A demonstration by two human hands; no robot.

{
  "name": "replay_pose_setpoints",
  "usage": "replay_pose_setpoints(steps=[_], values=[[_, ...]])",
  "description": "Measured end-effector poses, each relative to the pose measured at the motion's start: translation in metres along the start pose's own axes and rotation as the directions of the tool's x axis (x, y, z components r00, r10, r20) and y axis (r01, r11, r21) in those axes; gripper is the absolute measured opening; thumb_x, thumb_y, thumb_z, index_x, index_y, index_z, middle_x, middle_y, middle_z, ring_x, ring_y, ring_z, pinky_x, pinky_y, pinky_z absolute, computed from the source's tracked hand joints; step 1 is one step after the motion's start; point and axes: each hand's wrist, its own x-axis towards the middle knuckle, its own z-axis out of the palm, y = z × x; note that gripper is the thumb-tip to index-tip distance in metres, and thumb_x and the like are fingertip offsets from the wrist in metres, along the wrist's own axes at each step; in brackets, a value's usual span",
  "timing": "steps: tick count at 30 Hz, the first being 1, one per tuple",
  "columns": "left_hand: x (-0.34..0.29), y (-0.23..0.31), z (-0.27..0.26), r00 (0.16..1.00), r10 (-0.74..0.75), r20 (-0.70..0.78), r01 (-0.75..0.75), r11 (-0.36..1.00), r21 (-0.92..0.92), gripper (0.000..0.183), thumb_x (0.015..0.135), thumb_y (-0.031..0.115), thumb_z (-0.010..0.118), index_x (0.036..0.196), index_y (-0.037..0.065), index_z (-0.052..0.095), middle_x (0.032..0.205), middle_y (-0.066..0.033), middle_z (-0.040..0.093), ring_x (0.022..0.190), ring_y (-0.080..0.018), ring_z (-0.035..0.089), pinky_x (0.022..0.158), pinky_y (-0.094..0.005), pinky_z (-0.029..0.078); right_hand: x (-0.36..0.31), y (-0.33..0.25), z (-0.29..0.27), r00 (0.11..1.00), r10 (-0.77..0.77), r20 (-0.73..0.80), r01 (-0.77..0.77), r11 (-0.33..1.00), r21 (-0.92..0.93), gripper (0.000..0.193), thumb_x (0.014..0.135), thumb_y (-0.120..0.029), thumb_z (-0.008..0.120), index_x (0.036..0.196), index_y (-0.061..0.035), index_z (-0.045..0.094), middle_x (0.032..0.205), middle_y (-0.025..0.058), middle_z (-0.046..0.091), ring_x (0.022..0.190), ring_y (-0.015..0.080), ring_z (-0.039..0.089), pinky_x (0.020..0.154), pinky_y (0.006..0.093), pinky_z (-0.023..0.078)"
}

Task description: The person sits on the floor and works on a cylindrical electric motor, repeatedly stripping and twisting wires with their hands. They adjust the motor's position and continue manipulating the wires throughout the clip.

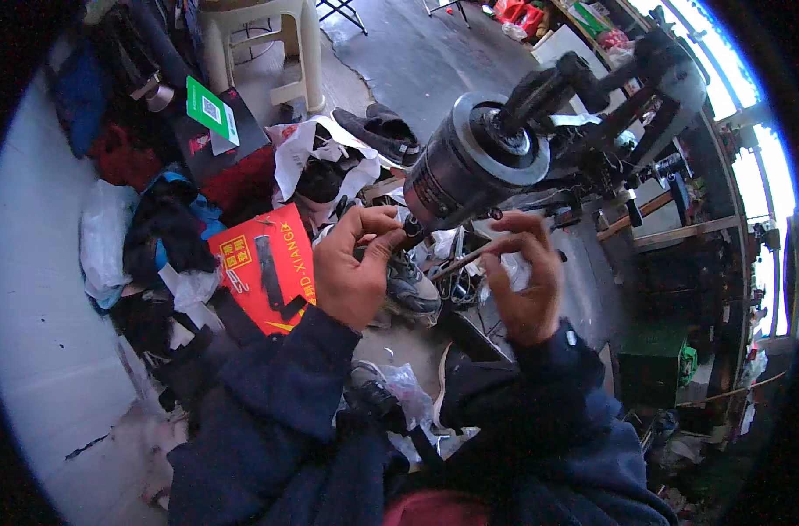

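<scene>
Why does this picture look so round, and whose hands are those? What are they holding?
It looks round because a wide, bendy-looking camera took it, worn on a person's head and looking down. There's no robot: the left hand and right hand belong to that person, in dark sleeves. The left fingertips pinch a small dark piece by the lower end of a machine's dark cylinder. The right hand is curled nearby; I can't tell what it holds, if anything. Around them are a red box with a picture on it, black shoes and a pale plastic stool.
</scene>
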Motion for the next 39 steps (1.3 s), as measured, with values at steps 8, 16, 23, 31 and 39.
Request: replay_pose_setpoints(steps=[8,16,23,31,39], values=[[-0.004,-0.001,0.003,0.998,-0.058,0.021,0.058,0.997,-0.041,0.003,0.094,0.002,0.063,0.095,0.0,0.061,0.105,-0.0091,0.069,0.095,-0.0106,0.06,0.087,-0.0249,0.048,-0.036,0.091,-0.118,0.908,0.194,-0.371,-0.281,0.939,-0.197,0.034,0.09,-0.011,0.069,0.121,-0.0043,0.059,0.115,0.0097,0.06,0.101,0.0208,0.062,0.083,0.0347,0.054],[-0.003,-0.003,0.005,0.999,-0.035,-0.003,0.035,0.997,0.068,0.006,0.095,0.009,0.065,0.096,0.004,0.062,0.089,0.0014,0.061,0.085,-0.0064,0.053,0.079,-0.0224,0.043,-0.028,0.168,-0.166,0.858,0.403,-0.319,-0.446,0.892,-0.075,0.043,0.09,-0.023,0.072,0.126,-0.0087,0.056,0.108,0.0083,0.065,0.094,0.0206,0.065,0.083,0.0332,0.052],[-0.004,-0.003,0.004,0.997,-0.079,-0.003,0.078,0.993,0.087,0.007,0.096,0.009,0.065,0.095,0.003,0.061,0.089,0.0002,0.061,0.085,-0.0066,0.054,0.079,-0.0226,0.045,-0.016,0.189,-0.171,0.834,0.397,-0.384,-0.532,0.761,-0.37,0.039,0.095,-0.039,0.062,0.121,-0.01,0.058,0.104,0.0172,0.069,0.093,0.0359,0.068,0.08,0.0439,0.052],[-0.003,-0.008,0.003,0.995,-0.096,0.012,0.095,0.994,0.059,0.002,0.096,0.004,0.062,0.096,0.003,0.06,0.09,0.0001,0.06,0.087,-0.006,0.054,0.08,-0.0208,0.044,-0.013,0.202,-0.169,0.845,0.398,-0.357,-0.511,0.799,-0.318,0.034,0.099,-0.035,0.058,0.117,-0.0061,0.06,0.097,0.016,0.069,0.087,0.0315,0.068,0.074,0.0418,0.051],[-0.004,-0.007,0.006,0.997,-0.07,0.017,0.07,0.998,0.01,0.005,0.097,0.007,0.062,0.099,0.004,0.058,0.09,0.0011,0.059,0.084,-0.0064,0.053,0.078,-0.0225,0.045,-0.026,0.186,-0.143,0.745,0.627,-0.229,-0.576,0.777,0.254,0.031,0.1,-0.033,0.057,0.108,-0.0034,0.063,0.077,0.0038,0.061,0.058,0.0119,0.055,0.05,0.0272,0.043]])
